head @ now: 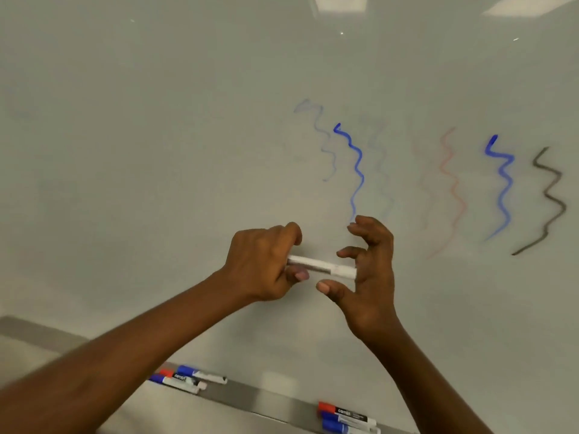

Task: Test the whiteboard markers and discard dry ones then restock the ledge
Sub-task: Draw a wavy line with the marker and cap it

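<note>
A white-barrelled marker (319, 266) lies roughly level in front of the whiteboard (156, 151). My left hand (266, 261) grips its left end with curled fingers. My right hand (369, 270) is at its right end, the palm against the tip of the barrel, thumb below and fingers loosely curled above it. Whether a cap is on that end I cannot tell. The board carries several wavy test strokes: a strong blue stroke (355, 170), another strong blue stroke (501, 186), a dark stroke (548, 202), and faint red and grey-blue ones.
A grey ledge (250, 399) runs along the board's bottom edge. On its left lies a group of markers (185, 377) with blue and red caps. Further right lies another group of markers (344, 418), red and blue capped, partly cut off by the frame.
</note>
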Demonstrator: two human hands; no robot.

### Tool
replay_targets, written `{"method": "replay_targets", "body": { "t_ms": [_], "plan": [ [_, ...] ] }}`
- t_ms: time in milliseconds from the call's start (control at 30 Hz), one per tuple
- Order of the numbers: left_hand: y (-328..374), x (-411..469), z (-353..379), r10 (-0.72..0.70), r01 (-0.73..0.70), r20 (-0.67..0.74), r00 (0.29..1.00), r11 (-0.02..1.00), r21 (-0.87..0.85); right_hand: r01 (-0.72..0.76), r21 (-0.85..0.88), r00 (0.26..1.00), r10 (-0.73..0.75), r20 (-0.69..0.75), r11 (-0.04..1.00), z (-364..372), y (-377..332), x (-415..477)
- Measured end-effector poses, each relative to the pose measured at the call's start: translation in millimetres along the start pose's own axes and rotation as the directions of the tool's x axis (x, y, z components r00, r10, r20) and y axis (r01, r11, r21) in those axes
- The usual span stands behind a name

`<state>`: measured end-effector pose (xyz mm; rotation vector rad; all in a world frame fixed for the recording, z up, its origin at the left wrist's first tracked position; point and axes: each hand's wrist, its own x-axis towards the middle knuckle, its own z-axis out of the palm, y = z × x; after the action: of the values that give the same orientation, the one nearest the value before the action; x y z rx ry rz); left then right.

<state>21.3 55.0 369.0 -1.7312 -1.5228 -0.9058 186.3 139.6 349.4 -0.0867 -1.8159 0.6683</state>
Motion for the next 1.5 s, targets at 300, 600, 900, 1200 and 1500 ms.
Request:
{"method": "replay_targets", "body": {
  "t_ms": [300,600,900,1200,1500],
  "plan": [
    [-61,-68,-6,-0.079,0.074,0.015,0.997,0.969,0.235,0.354,-0.465,0.92,-0.213,0.328,0.811,95,21,-17],
    [-119,-153,8,-0.207,0.121,0.347,0.915,0.96,0.253,0.267,-0.543,0.908,-0.02,0.418,0.796,188,66,-75],
    [-160,-277,18,-0.37,0.147,0.738,0.564,0.925,0.352,0.044,-0.527,0.874,0.222,0.432,0.849,257,122,-178],
    [-211,-356,35,-0.421,0.131,0.89,0.177,0.906,0.402,-0.151,-0.569,0.75,0.468,0.467,0.809,319,162,-246],
    [-220,-378,62,-0.371,0.149,0.919,0.133,0.924,0.351,-0.157,-0.605,0.714,0.513,0.477,0.781,352,181,-275]
  ]
}}
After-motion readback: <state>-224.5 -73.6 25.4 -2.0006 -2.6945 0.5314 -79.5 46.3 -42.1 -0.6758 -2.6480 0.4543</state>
